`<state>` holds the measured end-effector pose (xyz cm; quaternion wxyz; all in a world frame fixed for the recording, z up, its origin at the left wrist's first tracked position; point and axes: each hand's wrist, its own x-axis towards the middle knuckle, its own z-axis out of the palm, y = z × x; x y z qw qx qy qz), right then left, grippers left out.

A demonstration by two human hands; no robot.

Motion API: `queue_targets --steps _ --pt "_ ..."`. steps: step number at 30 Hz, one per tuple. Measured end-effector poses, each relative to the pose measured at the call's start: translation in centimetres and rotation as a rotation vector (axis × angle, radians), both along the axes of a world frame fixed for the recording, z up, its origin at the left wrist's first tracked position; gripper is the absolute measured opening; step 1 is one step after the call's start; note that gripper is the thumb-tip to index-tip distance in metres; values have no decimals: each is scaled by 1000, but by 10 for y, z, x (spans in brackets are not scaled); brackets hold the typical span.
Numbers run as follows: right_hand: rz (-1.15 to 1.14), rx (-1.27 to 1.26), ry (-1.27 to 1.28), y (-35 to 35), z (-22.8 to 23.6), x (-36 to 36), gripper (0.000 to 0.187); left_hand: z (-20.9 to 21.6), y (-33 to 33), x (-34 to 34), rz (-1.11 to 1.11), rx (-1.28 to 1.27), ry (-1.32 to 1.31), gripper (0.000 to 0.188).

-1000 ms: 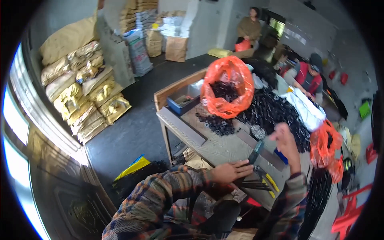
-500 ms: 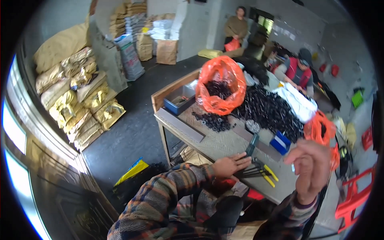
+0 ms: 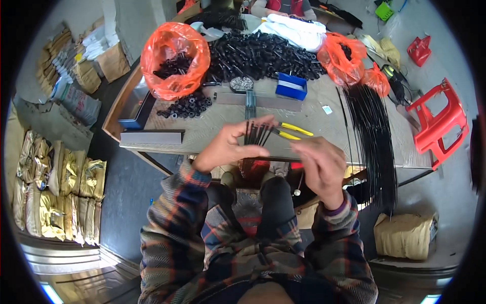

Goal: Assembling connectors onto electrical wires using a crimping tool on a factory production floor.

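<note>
Head view, far left: stacked tan sacks (image 3: 55, 187), the outermost fading into the dark lens rim.
Printed sack (image 3: 77, 103): pale, its print too small to read.
Blue bin (image 3: 130, 124): on the left end of the table (image 3: 309, 114), contents hard to make out.
Orange bag (image 3: 174, 88): open, its rim partly hiding black pieces inside.
Left hand (image 3: 228, 144): thumb and fingers clamped on black rods, well clear of the other hand.
Black rods (image 3: 258, 133): above the table's near edge, partly hidden behind the thumb.
Co-worker (image 3: 283, 6): cut off by the upper edge.
Pliers (image 3: 296, 129): yellow-handled, just right of the rods, head hard to make out.
Right hand (image 3: 324, 164): blurred, fingers bent; cannot tell whether they grip anything.
White card (image 3: 327, 109): its marking too small to read.
Red stool (image 3: 440, 121): tipped beside the table's right end.
</note>
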<state>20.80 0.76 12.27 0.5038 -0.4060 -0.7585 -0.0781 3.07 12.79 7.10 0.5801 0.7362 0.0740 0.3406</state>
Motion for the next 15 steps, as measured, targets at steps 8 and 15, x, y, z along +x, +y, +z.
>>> queue_targets --steps 8,15 --pt "-114 19 -47 19 -7 3 33 41 -13 7 95 85 10 25" --pt "39 -164 263 24 -15 4 32 40 -9 13 134 76 6 28"
